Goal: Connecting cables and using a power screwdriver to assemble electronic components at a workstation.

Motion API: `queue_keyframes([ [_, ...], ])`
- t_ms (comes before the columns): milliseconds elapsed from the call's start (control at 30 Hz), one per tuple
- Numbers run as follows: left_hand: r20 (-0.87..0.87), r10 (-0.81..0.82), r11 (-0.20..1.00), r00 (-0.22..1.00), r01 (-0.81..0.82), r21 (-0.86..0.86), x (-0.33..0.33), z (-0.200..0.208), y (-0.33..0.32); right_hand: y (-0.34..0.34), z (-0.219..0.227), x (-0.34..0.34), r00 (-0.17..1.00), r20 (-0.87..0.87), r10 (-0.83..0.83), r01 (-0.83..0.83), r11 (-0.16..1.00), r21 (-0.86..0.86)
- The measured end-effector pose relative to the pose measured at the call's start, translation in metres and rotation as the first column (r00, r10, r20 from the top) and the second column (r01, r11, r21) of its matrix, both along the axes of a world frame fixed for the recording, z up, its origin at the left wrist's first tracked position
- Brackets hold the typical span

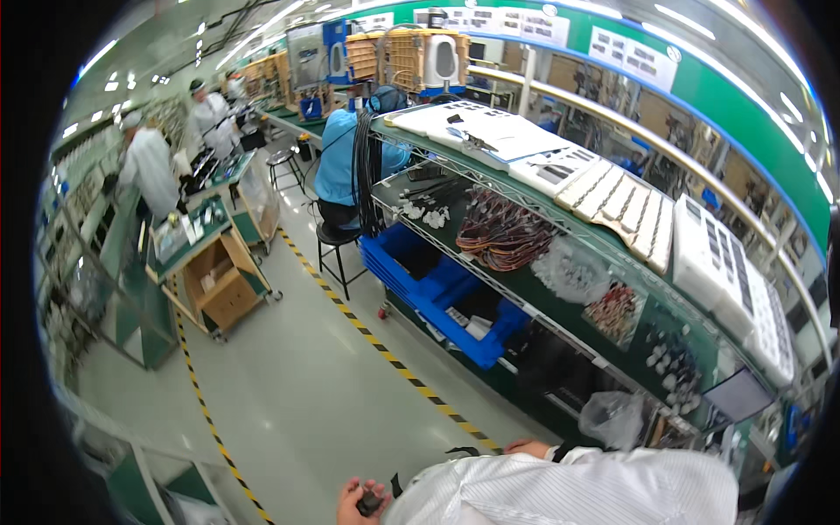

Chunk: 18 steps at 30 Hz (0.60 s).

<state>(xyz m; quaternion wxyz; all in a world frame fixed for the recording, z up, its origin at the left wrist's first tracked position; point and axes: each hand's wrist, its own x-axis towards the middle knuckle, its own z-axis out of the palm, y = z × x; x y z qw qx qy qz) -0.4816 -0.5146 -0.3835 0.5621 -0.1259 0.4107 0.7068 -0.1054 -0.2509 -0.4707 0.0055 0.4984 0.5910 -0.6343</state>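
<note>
At the lower edge my left hand [357,502] has its fingers curled round a small dark object [370,503], whose kind I cannot make out. My right hand [528,448] shows only in part beyond my white striped sleeve [577,490]; a black band circles its wrist. Its fingers are too hidden to read. Between the hands, a thin black strap-like piece [463,451] shows against the floor. Nearest the right hand is the lower part of the wire rack, where a clear plastic bag [611,418] hangs.
The wire rack [516,302] on my right carries white foam trays [735,271], bundled wires [503,229], bagged small parts [570,269] and blue bins [437,293]. A black stool [337,234] stands beside a person in blue [337,157]. Leftward are a wheeled cart [214,271], striped floor tape [385,354] and people in white coats [153,166].
</note>
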Motion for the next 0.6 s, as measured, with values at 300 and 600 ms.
queue_keyframes([
  [300,0.029,0.333,0.936,0.942,-0.327,-0.13,-0.091,-0.021,-0.032,0.079,0.018,-0.141,0.966,0.168,-0.197,0.254,0.85,-0.461],
  [600,-0.018,0.358,0.905,0.933,-0.352,-0.237,-0.194,0.022,0.108,0.212,-0.044,-0.364,0.968,-0.226,-0.106,-0.022,0.867,-0.497],
])
